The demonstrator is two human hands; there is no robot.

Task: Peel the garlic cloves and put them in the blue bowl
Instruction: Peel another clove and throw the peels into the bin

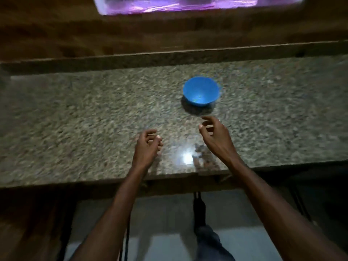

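Observation:
The blue bowl [192, 87] stands upright on the speckled granite counter [75, 129], right of centre. What lies inside it is too blurred to tell. My right hand [214, 132] hovers just in front of the bowl, its fingers loosely curled with nothing seen between them. My left hand [147, 146] is lower and to the left, near the counter's front edge. Its fingers are curled toward the thumb, and a pale spot shows at the fingertips. Blur hides whether that is a garlic clove. No garlic shows on the counter.
A raised stone ledge [169, 57] runs along the back of the counter. A bright glare spot [186, 158] sits between my hands. Above is a purple-lit surface [178, 4]. Below the front edge are the floor, a dark cable [128, 232] and my leg.

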